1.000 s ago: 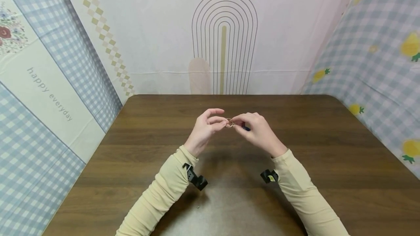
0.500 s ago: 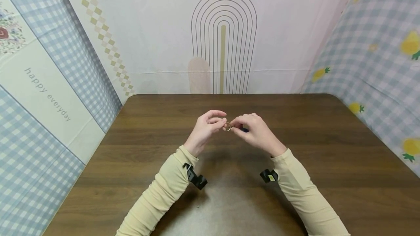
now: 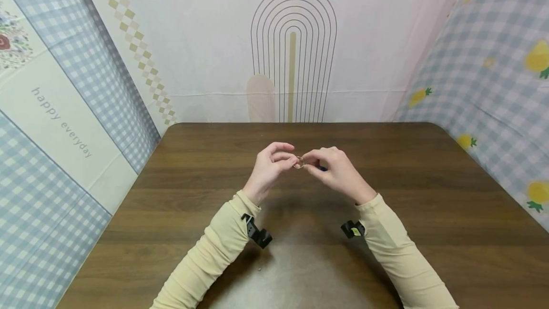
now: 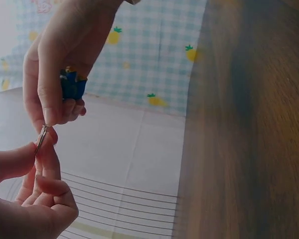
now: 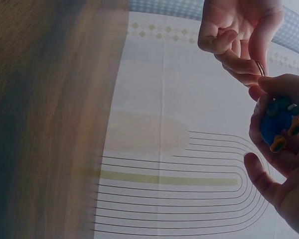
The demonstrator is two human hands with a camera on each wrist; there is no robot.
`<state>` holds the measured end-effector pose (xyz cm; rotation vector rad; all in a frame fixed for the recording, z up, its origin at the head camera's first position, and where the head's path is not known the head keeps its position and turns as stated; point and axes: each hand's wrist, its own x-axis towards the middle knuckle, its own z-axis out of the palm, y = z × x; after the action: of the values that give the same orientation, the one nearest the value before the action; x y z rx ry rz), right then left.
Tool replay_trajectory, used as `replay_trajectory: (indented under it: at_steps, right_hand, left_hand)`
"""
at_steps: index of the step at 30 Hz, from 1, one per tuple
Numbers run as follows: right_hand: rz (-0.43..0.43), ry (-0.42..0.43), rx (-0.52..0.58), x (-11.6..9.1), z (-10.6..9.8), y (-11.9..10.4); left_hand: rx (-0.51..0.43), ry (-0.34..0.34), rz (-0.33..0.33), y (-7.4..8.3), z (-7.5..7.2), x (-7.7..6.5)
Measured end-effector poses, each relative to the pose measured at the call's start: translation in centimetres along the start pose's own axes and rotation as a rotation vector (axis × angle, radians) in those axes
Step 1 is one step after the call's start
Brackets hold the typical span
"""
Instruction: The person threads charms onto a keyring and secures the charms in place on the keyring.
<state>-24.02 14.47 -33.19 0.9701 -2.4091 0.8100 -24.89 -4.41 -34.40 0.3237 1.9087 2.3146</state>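
Observation:
Above the table, a metal split ring (image 3: 302,163) is pinched from both sides. My left hand (image 3: 268,171) holds its left edge between thumb and index finger, other fingers loosely bent. On the opposite edge, my right hand (image 3: 339,173) pinches with thumb and index finger. A small blue figure (image 5: 276,127) with orange feet lies inside the right hand's curled fingers, seen best in the right wrist view. In the left wrist view the ring (image 4: 41,140) appears edge-on. How the figure joins the ring is hidden by the fingers.
Both hands are over a brown wooden table (image 3: 206,170). A tiny grey speck (image 3: 259,269) lies near its front. White printed cloth (image 3: 206,46) hangs behind, with checked cloth (image 3: 484,89) at the sides. Black wrist mounts (image 3: 259,237) sit on both sleeves.
Between the hands, the ring dipped slightly toward me half a second ago and has come back up a little, turning slightly. Both hands keep their pinch and have barely shifted.

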Motion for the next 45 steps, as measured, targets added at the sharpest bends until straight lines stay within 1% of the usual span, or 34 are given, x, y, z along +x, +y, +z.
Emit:
replay_trajectory:
  at_steps: [4, 7, 9, 12, 16, 19, 22, 25, 29, 33, 36, 39, 42, 45]
  right_hand:
    - [-0.01, -0.004, 0.003, 0.11, 0.13, -0.04]
    - [-0.022, -0.009, 0.011, 0.17, 0.19, -0.11]
    - [-0.029, -0.011, 0.015, 0.18, 0.26, -0.12]
    - [-0.031, -0.012, 0.018, 0.09, 0.35, -0.06]
    - [-0.006, -0.001, 0.019, -0.06, 0.33, 0.06]
    - [0.018, -0.002, 0.02, -0.07, 0.19, 0.05]
    - [0.036, -0.011, 0.022, -0.07, 0.06, -0.03]
    - [0.043, -0.016, 0.026, -0.06, -0.08, -0.15]
    - [0.031, -0.006, 0.026, -0.11, -0.15, -0.1]
    - [0.013, -0.014, 0.029, -0.1, -0.09, 0.05]
    - [0.002, -0.041, 0.039, -0.08, -0.11, 0.08]
    - [0.0, -0.076, 0.059, 0.04, -0.3, -0.11]
    - [0.019, -0.12, 0.086, 0.04, -0.47, -0.17]
    - [0.046, -0.152, 0.103, 0.04, -0.53, -0.12]
  left_hand:
    - [0.01, 0.016, 0.016, -0.01, -0.07, 0.05]
    - [0.03, 0.007, 0.012, 0.1, -0.11, 0.06]
    - [0.054, -0.01, 0.006, 0.18, -0.13, 0.04]
    - [0.125, -0.052, 0.004, 0.35, -0.14, -0.02]
    - [0.211, -0.099, -0.013, 0.54, -0.09, -0.07]
    - [0.21, -0.126, -0.036, 0.63, -0.12, -0.1]
    - [0.17, -0.132, -0.038, 0.57, -0.25, -0.11]
    - [0.135, -0.093, -0.032, 0.41, -0.31, -0.09]
    - [0.126, -0.034, -0.023, 0.34, -0.12, -0.1]
    - [0.148, -0.021, 0.004, 0.46, -0.05, -0.25]
    - [0.167, -0.032, 0.02, 0.53, -0.08, -0.29]
    - [0.188, -0.058, 0.032, 0.48, -0.16, -0.23]
    - [0.203, -0.094, 0.042, 0.33, -0.21, -0.13]
    - [0.217, -0.123, 0.031, 0.3, -0.19, -0.13]
